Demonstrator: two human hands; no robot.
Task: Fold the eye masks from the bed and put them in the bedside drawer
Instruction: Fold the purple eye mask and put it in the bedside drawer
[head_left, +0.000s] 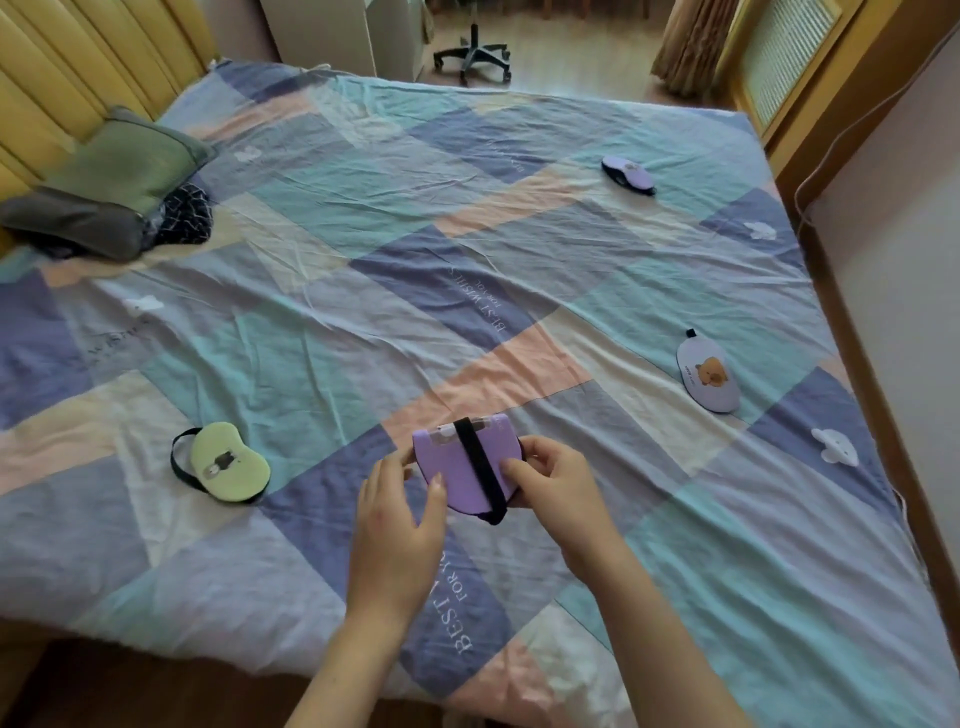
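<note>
A purple eye mask (457, 467), folded in half with its black strap running across it, is held just above the bed between both hands. My left hand (400, 525) pinches its left edge with thumb and fingers. My right hand (556, 493) grips its right edge. A pale green eye mask (228, 462) with a black strap lies flat on the bed to the left. A lilac mask with a bear print (707, 375) lies to the right. Another lilac mask (627, 174) lies far back right. No drawer is in view.
The patchwork bedsheet (467, 291) covers the whole bed. Green and grey pillows (109, 182) and a dark patterned cloth (187, 213) sit by the yellow headboard at left. An office chair base (472, 54) stands on the floor beyond the bed.
</note>
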